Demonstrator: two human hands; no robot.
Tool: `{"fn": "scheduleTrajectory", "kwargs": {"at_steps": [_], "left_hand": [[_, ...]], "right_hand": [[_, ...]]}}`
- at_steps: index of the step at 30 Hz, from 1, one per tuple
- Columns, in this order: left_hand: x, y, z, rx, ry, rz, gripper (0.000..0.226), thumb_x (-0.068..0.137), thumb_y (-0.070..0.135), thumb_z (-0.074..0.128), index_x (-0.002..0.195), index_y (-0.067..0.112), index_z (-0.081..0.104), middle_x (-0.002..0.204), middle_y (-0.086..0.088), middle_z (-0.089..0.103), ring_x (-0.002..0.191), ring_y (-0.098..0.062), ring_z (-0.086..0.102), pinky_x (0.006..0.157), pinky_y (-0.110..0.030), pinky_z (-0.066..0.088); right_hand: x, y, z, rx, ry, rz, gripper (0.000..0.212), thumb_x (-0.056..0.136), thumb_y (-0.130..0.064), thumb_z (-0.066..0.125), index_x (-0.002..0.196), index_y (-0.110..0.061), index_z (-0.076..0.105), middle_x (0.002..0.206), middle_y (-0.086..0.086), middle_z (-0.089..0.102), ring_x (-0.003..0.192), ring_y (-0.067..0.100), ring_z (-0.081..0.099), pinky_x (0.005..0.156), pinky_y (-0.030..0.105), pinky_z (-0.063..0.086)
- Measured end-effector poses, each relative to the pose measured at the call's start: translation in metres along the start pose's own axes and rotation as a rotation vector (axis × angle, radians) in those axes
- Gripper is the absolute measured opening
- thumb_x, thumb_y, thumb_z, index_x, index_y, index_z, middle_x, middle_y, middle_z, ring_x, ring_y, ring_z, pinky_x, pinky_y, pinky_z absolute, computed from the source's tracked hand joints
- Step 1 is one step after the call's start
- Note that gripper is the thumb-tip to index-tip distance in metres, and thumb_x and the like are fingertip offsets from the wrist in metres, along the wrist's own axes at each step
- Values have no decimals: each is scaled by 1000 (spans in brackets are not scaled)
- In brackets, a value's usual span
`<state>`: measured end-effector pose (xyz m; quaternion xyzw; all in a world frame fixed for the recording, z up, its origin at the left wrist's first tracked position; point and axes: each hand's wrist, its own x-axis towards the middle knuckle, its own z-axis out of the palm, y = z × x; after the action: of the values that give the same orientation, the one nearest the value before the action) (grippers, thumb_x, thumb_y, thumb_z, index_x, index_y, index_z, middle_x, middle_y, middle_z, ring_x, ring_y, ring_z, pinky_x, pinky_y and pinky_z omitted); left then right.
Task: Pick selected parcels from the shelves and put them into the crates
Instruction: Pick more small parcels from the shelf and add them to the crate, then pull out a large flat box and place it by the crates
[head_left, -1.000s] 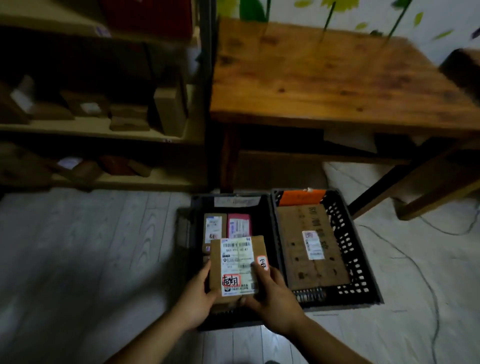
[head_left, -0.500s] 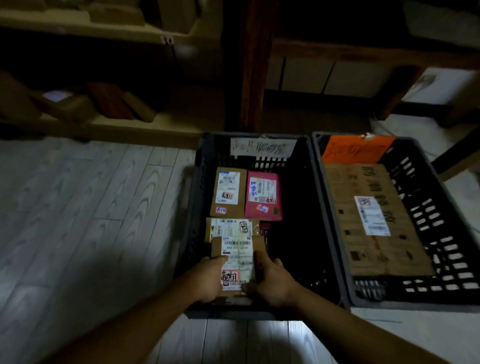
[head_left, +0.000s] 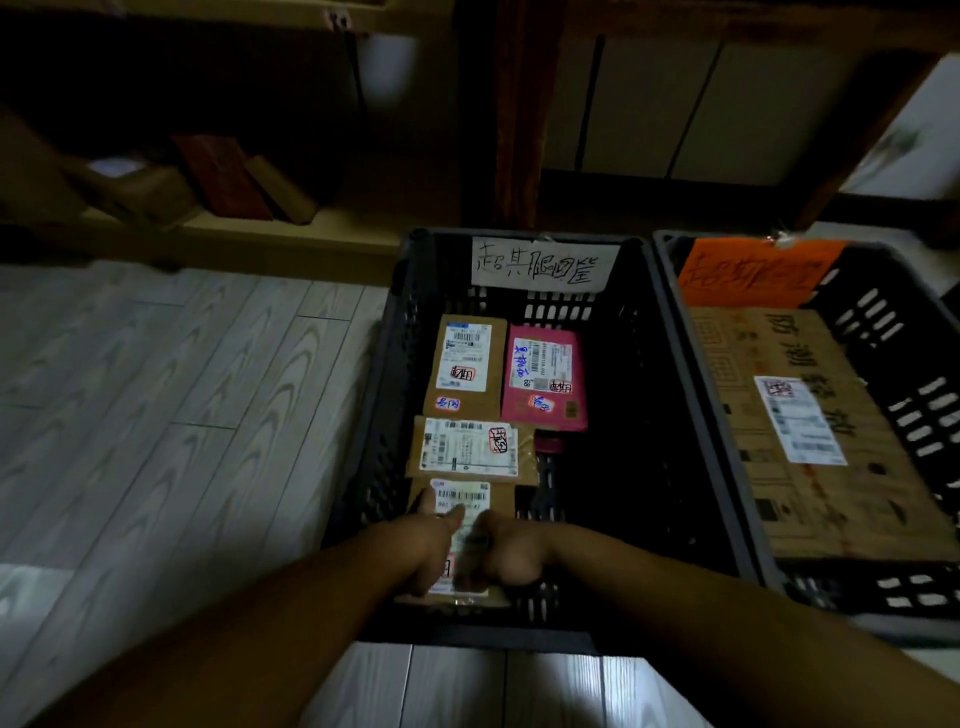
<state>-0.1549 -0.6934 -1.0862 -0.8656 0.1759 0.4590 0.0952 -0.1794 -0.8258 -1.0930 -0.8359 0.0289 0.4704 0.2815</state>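
The grip of both hands is clenched on one small brown parcel (head_left: 464, 498): the left hand (head_left: 431, 545) holds its left edge with the thumb lying over the label, and the right hand (head_left: 511, 551) curls round its right edge. The parcel sits low at the near end of the left crate (head_left: 387, 415), just beside a flat brown parcel (head_left: 470, 449); whether it touches the crate's bottom I cannot tell. Beyond those lie a taller brown parcel (head_left: 465, 371) and a pink parcel (head_left: 545, 382), side by side. So this crate seems to hold three parcels, with a fourth about to be let go. The right crate (head_left: 893, 332) holds one large cardboard box (head_left: 810, 431). Several parcels (head_left: 223, 176) lie on the dim shelf (head_left: 249, 228), so more picking may be left, though which ones are selected is not shown.
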Motion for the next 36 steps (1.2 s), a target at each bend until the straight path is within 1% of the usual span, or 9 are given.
{"fn": "scheduleTrajectory", "kwargs": {"at_steps": [3, 6, 12, 17, 21, 25, 28, 33, 36], "left_hand": [[12, -5, 4, 74, -89, 6, 105, 83, 22, 68, 148, 32, -13, 154, -7, -29, 142, -36, 20, 112, -43, 32], [20, -8, 5, 114, -101, 32, 99, 83, 39, 67, 150, 27, -5, 158, -10, -15, 144, -35, 15, 115, -45, 25], [-20, -7, -27, -225, -50, 137, 94, 86, 45, 62, 151, 24, -3, 159, -11, -9, 145, -32, 11, 117, -35, 18], [-127, -21, -83, -354, -16, 163, 94, 83, 45, 64, 151, 31, 1, 160, -1, -4, 146, -27, 3, 117, -42, 12], [-234, -47, -136, -393, 39, 119, 87, 87, 41, 60, 150, 35, 1, 160, -2, -7, 146, -29, -3, 119, -46, 8], [-344, -90, -184, -454, 51, 75, 90, 85, 46, 60, 150, 35, -1, 160, -4, -8, 146, -26, -6, 119, -44, 7], [-431, -132, -221, -496, 82, 77, 86, 89, 43, 57, 151, 29, 0, 160, -4, -8, 147, -25, -6, 117, -38, 7], [-533, -216, -274, -532, 223, 32, 84, 89, 43, 57, 151, 29, 2, 160, -2, -6, 147, -25, -4, 117, -39, 9], [-562, -259, -310, -514, 359, -18, 84, 89, 45, 57, 152, 28, 4, 160, -3, -3, 147, -25, 0, 118, -38, 11]], "right_hand": [[10, -6, 4, 26, -120, 7, 44, 95, -20, 56, 134, -1, 51, 135, 17, 52, 118, 27, 51, 100, 33, 39], [17, -3, 7, 76, -151, 57, 43, 98, -20, 51, 137, -3, 49, 140, 19, 47, 129, 32, 44, 109, 36, 34], [-20, -14, -6, -1, 1, 50, 44, 99, -15, 49, 141, -6, 43, 142, 16, 48, 130, 31, 47, 100, 32, 39], [-122, -67, -46, 114, 84, 92, 48, 96, -22, 56, 141, -7, 44, 142, 14, 49, 129, 28, 48, 99, 28, 40], [-211, -133, -86, 105, 132, 102, 45, 95, -28, 58, 133, -5, 52, 133, 15, 56, 115, 27, 57, 89, 28, 43], [-300, -214, -122, 60, 158, 44, 53, 95, -38, 55, 137, -8, 47, 141, 14, 50, 123, 30, 52, 102, 35, 44], [-367, -282, -146, 19, 210, 23, 56, 95, -39, 55, 142, -12, 43, 142, 13, 48, 124, 30, 52, 102, 33, 43], [-439, -378, -180, -130, 239, -54, 51, 97, -31, 56, 141, -11, 41, 142, 14, 45, 128, 28, 46, 100, 27, 37], [-448, -423, -203, -161, 320, -124, 45, 93, -34, 59, 135, -19, 47, 131, 9, 53, 118, 22, 53, 96, 30, 43]]}}
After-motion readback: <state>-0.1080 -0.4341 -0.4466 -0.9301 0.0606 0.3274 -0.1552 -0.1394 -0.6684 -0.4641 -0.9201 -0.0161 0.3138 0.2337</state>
